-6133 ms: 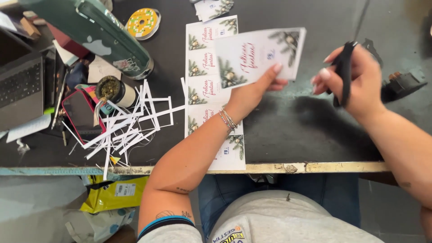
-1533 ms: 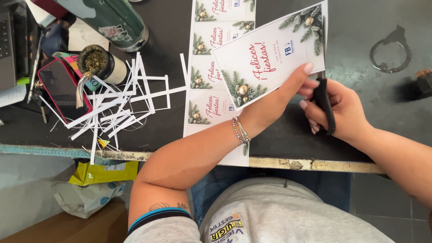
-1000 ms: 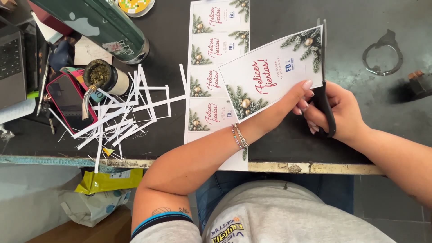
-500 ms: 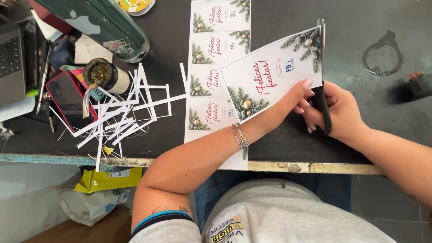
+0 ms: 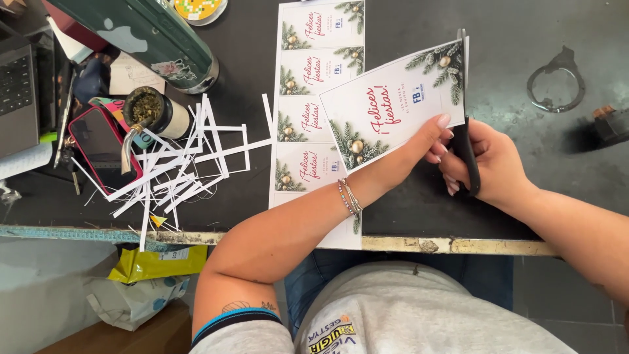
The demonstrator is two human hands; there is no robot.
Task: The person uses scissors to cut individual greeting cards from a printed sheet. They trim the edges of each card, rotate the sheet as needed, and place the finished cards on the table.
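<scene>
My left hand (image 5: 419, 145) grips a white greeting card (image 5: 392, 111) with red script and pine-branch art, holding it tilted above the dark table (image 5: 498, 85). In my right hand (image 5: 488, 160) are black scissors (image 5: 466, 124), their blades running up along the card's right edge. Under my left forearm lies a printed sheet (image 5: 308, 111) with several of the same cards in a column.
A heap of white paper strips (image 5: 173, 167) lies left of the sheet. Beside it stand a cup with a metal straw (image 5: 147, 111), a phone in a red case (image 5: 101, 147), a green flask (image 5: 144, 33) and a laptop (image 5: 16, 98). A metal ring-shaped tool (image 5: 557, 82) rests at the right.
The scissors have closed along the card's right edge, and the card has been turned and held steadier. The view has shifted slightly.
</scene>
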